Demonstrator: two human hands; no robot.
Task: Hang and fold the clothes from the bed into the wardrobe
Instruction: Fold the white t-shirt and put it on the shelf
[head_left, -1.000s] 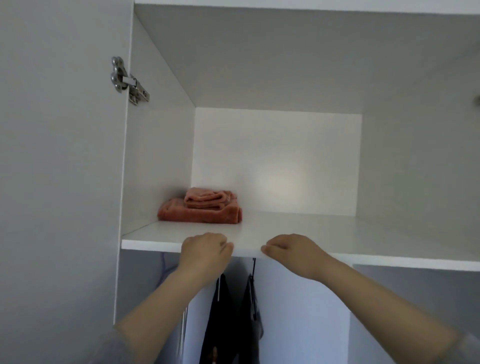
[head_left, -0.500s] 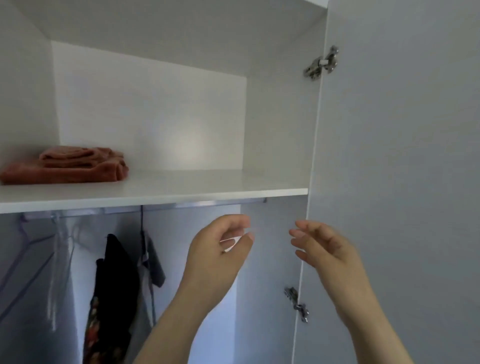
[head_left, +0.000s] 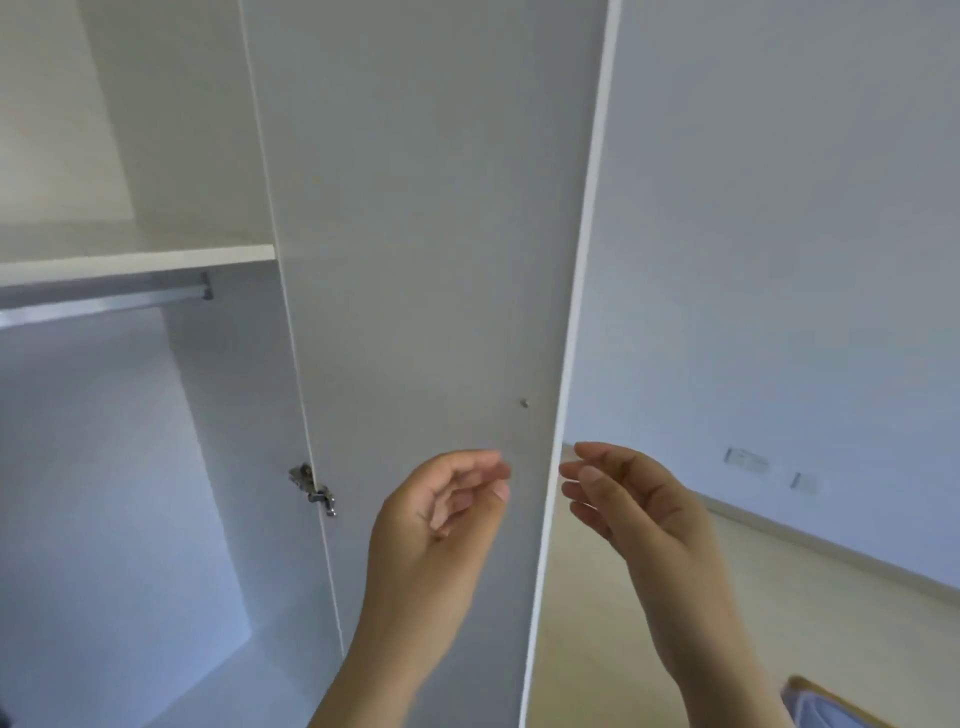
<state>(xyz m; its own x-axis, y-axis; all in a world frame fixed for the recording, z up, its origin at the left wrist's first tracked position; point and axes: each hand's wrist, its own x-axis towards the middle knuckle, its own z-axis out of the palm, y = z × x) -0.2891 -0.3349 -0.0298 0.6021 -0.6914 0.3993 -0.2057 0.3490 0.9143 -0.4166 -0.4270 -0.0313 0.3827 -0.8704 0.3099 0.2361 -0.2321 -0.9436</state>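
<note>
The white wardrobe stands open, and its right door (head_left: 426, 260) fills the middle of the view, seen from its inner side. My left hand (head_left: 441, 525) is raised in front of the door, fingers loosely curled, holding nothing. My right hand (head_left: 634, 514) hovers just right of the door's free edge (head_left: 576, 364), fingers relaxed and empty. At the left I see the shelf (head_left: 140, 260) and the metal hanging rail (head_left: 104, 301) beneath it. No clothes show inside the wardrobe from this angle.
A door hinge (head_left: 314, 488) sits on the wardrobe's side panel. To the right are a pale wall with sockets (head_left: 745, 460) and a light wood floor (head_left: 779, 597). A bit of blue fabric (head_left: 821, 709) shows at the bottom right corner.
My view has swung right, away from the shelf with the folded orange towels and the hung dark clothes. Both hands came down from the shelf edge and now hover by the door.
</note>
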